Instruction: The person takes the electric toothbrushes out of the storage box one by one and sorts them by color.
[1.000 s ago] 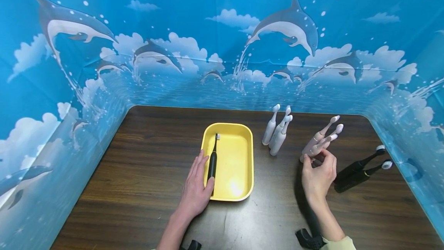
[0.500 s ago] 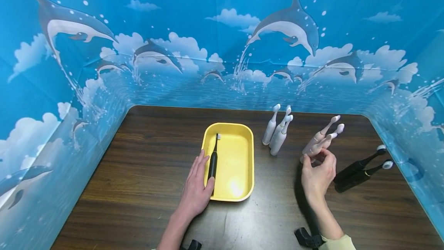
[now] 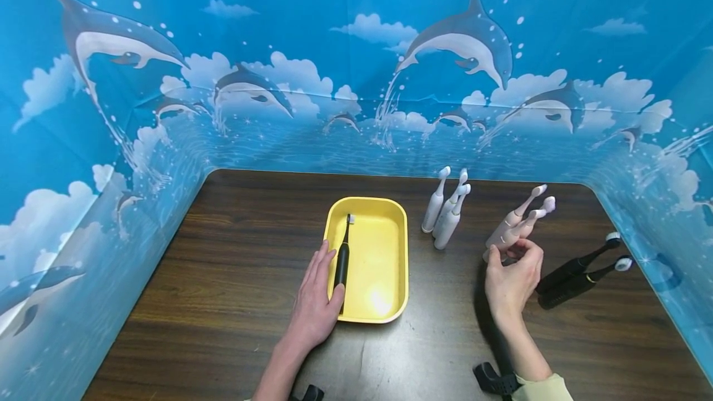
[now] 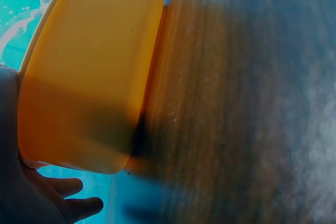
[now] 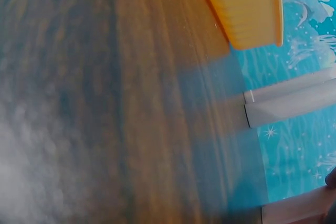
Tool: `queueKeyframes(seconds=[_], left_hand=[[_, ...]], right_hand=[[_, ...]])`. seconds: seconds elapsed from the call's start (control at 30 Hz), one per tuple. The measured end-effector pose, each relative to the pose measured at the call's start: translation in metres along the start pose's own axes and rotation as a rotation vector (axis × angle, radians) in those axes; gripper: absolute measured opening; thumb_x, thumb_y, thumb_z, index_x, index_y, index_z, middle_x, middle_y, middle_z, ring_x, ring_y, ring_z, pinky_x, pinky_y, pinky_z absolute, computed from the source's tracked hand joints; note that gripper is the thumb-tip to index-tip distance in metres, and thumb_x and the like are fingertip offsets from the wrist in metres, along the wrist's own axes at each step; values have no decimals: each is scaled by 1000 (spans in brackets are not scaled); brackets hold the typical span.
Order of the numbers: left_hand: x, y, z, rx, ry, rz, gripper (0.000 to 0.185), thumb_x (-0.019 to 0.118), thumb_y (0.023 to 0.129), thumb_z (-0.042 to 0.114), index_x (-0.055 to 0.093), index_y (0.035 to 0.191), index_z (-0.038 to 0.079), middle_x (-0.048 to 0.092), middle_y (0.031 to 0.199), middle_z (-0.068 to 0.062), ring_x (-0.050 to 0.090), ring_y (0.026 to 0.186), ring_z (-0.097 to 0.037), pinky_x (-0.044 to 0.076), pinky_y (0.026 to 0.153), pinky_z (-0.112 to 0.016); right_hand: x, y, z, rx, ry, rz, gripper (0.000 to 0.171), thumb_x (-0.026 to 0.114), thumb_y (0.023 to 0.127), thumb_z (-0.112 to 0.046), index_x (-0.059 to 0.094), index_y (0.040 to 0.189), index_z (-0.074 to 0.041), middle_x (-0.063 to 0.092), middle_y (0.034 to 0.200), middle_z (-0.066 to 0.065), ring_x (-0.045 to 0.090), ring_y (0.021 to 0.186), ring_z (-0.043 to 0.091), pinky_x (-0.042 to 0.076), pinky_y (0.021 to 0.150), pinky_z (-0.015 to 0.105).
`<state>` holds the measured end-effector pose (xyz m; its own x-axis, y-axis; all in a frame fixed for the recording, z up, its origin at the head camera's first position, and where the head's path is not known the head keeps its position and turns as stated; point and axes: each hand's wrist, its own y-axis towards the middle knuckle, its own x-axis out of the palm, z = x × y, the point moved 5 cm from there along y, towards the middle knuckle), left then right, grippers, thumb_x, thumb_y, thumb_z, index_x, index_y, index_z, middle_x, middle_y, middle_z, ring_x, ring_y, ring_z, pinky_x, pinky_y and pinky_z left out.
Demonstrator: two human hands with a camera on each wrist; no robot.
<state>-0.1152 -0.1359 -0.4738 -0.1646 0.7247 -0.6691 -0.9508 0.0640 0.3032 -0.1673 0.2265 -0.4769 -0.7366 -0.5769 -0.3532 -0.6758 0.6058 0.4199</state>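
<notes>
My left hand [image 3: 316, 305] lies along the left rim of a yellow tray [image 3: 403, 252], its fingers straight against the outer side and its thumb over the rim. Inside the tray lies a black electric toothbrush [image 3: 342, 258], its lower end partly behind the thumb. To the right, my right hand [image 3: 512, 277] pinches the lower body of the nearest pale pink electric toothbrush [image 3: 508, 239]. This toothbrush stands upright or almost so, against two more pink toothbrushes [image 3: 522, 204]. In the right wrist view, only a fingertip and part of a pink toothbrush [image 5: 294, 209] show.
Several white electric toothbrushes [image 3: 447, 228] stand grouped between the tray and the pink ones. Two black toothbrushes [image 3: 568, 286] stand right of my right hand. A blue dolphin-print cloth [image 3: 345, 67] borders the dark wooden table [image 3: 239, 252].
The head of the pinched pink toothbrush has shifted slightly, now a little up and to the right. My right hand has barely moved; my left hand and the tray stay put.
</notes>
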Motion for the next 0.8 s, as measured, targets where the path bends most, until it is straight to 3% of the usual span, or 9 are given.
queueKeyframes(seconds=[0.4,0.63,0.8], left_hand=[[1,-1,-2,2,-8,-5,63,60,87,8,45,147,-3,31,165,-17,31,148,-42,32,114,-61],[1,-1,-3,-12,-7,-14,63,59,89,8,44,148,-2,30,166,-15,30,148,-43,32,114,-62],[1,-1,-2,-10,-7,-12,62,59,89,8,44,149,-2,30,165,-14,31,148,-44,31,115,-61]], right_hand=[[1,-1,2,24,-8,19,37,73,86,2,54,117,8,54,109,20,50,89,14,33,82,17],[1,-2,0,28,-2,17,36,73,86,2,53,116,8,53,109,18,50,88,12,34,82,17],[-2,-7,-5,32,45,17,40,72,88,0,49,119,9,51,102,-1,51,88,9,36,82,17]])
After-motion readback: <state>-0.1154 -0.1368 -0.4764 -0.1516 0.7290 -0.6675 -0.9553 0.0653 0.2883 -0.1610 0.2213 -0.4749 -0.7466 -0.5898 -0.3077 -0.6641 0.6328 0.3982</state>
